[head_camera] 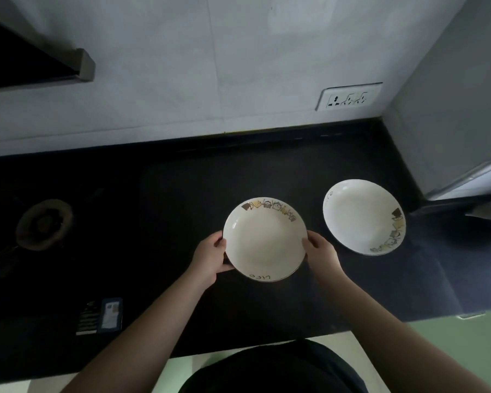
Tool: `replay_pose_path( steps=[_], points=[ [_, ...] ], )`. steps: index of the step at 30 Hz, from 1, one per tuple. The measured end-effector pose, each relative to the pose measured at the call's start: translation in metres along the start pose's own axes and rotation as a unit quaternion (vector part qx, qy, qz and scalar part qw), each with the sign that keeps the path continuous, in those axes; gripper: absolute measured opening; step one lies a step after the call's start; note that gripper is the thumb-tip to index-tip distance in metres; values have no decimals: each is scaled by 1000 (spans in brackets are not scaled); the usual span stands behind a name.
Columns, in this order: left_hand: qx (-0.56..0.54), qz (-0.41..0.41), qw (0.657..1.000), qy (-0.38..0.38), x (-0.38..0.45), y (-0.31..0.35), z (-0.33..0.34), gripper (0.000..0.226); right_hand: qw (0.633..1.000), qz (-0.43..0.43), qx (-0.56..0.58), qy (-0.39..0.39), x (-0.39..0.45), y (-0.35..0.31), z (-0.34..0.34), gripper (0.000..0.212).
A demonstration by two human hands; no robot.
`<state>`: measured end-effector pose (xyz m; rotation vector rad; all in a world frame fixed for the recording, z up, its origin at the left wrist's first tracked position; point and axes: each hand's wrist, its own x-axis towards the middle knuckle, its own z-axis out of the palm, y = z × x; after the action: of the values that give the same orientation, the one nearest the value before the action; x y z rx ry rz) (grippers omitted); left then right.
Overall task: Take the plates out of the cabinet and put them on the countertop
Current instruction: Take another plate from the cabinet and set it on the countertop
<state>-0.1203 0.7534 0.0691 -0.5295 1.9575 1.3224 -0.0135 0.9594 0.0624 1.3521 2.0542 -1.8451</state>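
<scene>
I hold a white plate [265, 240] with a printed pattern on its far rim over the black countertop [182, 194]. My left hand [210, 258] grips its left edge, thumb on the rim. My right hand [321, 255] grips its right edge the same way. Whether the plate touches the counter cannot be told. A second white plate [363, 217] with the same pattern lies flat on the countertop to the right, apart from the held one.
A gas burner [44, 224] sits at the left of the counter. A small dark box [99, 316] lies near the front edge. A wall socket [349, 97] is at the back right, a grey side wall [451, 123] bounds the right, and a dark hood [34, 61] hangs upper left.
</scene>
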Motion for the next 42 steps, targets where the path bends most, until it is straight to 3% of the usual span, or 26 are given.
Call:
replay_pose_path(
  steps=[6,26,42],
  points=[
    [7,-16,1000,24,12,4,13,39,1000,16,-10,-21,21,6,-5,34],
    [7,8,999,53,23,2,18,38,998,17,23,-53,36,8,-7,30],
    [-2,13,995,101,27,-13,-25,39,996,-5,-9,-93,18,-3,30,36]
  ],
)
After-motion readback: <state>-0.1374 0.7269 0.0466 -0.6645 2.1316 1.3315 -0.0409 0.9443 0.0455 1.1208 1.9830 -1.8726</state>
